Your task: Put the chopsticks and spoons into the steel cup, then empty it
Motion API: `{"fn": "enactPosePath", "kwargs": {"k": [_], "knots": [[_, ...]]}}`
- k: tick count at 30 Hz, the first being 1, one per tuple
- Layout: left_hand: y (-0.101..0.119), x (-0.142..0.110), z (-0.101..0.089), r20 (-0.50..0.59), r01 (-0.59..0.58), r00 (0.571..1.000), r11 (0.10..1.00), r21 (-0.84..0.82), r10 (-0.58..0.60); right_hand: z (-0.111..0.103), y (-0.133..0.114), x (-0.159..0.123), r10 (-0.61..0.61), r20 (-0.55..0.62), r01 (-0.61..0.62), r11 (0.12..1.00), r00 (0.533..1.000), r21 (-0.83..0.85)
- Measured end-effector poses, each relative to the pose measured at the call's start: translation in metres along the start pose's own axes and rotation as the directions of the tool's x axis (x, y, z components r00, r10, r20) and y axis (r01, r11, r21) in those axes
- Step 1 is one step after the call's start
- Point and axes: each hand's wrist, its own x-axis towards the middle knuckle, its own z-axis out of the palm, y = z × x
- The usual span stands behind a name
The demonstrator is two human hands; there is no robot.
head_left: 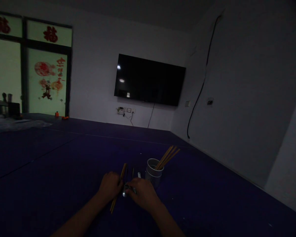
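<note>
Low in the head view, my left hand (110, 187) is closed around wooden chopsticks (123, 171), which slant with their thin ends toward me. Close beside it, my right hand (144, 194) has its thumb and fingers bent over metal spoons; one shiny spoon (124, 194) shows its bowl between the two hands. Dark and pale utensil handles (139, 175) stick out beyond the right fingers. Just behind the right hand stands a grey metal cup (153, 179), with several chopsticks (168, 158) leaning to the right in it. Dim light hides the exact finger contact.
A dark blue-purple surface (88, 154) spreads out to the walls. At the far left lie clear plastic sheeting (17, 124), a dark stand (13, 110) and small orange items (64, 117). A television (150, 80) hangs on the wall, and a black cable (199, 92) dangles at right.
</note>
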Motion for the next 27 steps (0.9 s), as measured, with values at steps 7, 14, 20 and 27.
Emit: {"fn": "enactPosePath", "kwargs": {"k": [7,14,20,27], "knots": [[-0.0009,-0.0008,-0.0023,-0.003,0.051,0.999,0.999,0.007,-0.051,-0.0013,-0.0010,0.0000,0.019,0.010,-0.018,0.999,1.000,-0.035],[0.0004,-0.0040,-0.0036,-0.023,0.069,0.997,0.998,-0.002,-0.069,0.0002,-0.0014,-0.0010,0.011,-0.048,-0.013,1.000,0.999,-0.028],[0.0002,-0.0022,-0.0027,-0.003,0.032,0.999,0.999,-0.035,-0.033,-0.0001,-0.0011,-0.0009,0.015,-0.047,-0.016,1.000,0.999,-0.014],[0.0018,-0.0009,-0.0064,0.034,0.045,0.998,0.999,-0.018,-0.045,-0.0007,-0.0007,-0.0011,0.012,-0.045,-0.013,1.000,0.999,-0.015]]}}
